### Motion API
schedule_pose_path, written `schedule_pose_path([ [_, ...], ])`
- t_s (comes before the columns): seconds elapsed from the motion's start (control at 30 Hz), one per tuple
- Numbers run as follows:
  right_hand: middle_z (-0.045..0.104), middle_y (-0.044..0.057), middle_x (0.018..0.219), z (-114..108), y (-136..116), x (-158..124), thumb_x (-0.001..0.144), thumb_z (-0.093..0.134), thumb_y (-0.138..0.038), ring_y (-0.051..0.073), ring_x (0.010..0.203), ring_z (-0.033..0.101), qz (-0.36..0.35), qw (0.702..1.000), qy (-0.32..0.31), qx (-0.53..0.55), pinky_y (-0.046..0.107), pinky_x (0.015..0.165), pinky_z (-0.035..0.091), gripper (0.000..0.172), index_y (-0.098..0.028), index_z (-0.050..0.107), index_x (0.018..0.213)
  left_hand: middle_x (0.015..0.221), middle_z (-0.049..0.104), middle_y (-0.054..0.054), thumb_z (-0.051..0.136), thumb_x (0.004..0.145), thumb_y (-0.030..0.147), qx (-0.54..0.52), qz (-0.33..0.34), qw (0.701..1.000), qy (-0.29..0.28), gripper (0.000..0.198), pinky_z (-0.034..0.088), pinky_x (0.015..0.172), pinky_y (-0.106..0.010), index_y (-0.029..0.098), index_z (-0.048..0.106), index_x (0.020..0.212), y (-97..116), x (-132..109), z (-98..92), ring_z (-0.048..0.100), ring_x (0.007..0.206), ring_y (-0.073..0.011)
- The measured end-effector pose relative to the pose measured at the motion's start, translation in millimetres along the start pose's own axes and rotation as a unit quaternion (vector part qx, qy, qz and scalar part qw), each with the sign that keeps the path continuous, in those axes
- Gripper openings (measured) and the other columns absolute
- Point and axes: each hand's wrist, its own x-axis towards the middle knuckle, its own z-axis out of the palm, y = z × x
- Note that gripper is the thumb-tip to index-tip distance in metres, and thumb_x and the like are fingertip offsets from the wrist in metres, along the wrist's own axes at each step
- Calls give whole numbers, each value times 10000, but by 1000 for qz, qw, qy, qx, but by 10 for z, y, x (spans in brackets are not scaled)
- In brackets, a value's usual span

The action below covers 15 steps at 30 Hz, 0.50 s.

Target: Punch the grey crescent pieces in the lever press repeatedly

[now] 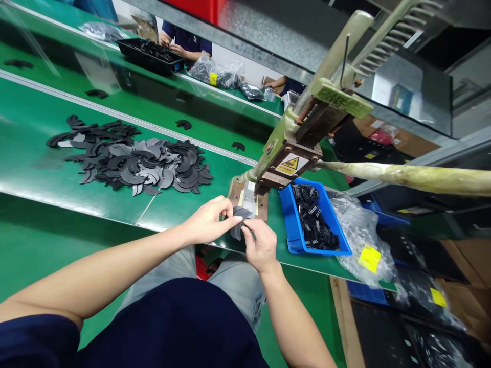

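Note:
Between my two hands, just in front of the press base, is a dark grey curved part. My left hand pinches it from the left, thumb on top. On its right edge the fingers of my right hand are closed. The hand press stands over the base, its long lever reaching right. A heap of similar curved parts lies on the green table to the left. Small black pieces fill a blue bin right of the press.
Behind the table, a green conveyor carries a few curved parts. A clear plastic bag lies beside the bin. Across the belt, a person works at a black tray. A metal shelf hangs above.

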Motion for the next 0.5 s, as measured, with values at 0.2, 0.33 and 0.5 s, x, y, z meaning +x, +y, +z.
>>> schedule_pose_path([
  [0.2,765,35,971,-245,-78,-42,1000,603,-345,201,862,741,96,991,-5,96,378,785,641,138,-278,710,1055,888,680,-28,626,997,466,-129,26,984,-122,280,519,713,-300,188,646,1028,62,-37,27,639,793,-170],
  [0.33,761,15,848,-455,-62,-32,994,612,-423,176,676,718,193,972,-15,135,316,599,616,188,-272,710,1047,1095,724,-92,605,1016,345,18,194,977,-82,227,546,906,-381,199,677,1174,310,-47,-101,670,1018,-234],
  [0.5,767,41,866,-938,292,175,906,735,-417,186,724,723,278,955,37,99,345,690,613,202,-278,763,1051,1161,740,-62,614,1005,324,41,366,929,-31,283,564,990,-369,268,627,1282,909,-164,-377,692,1074,-204],
])
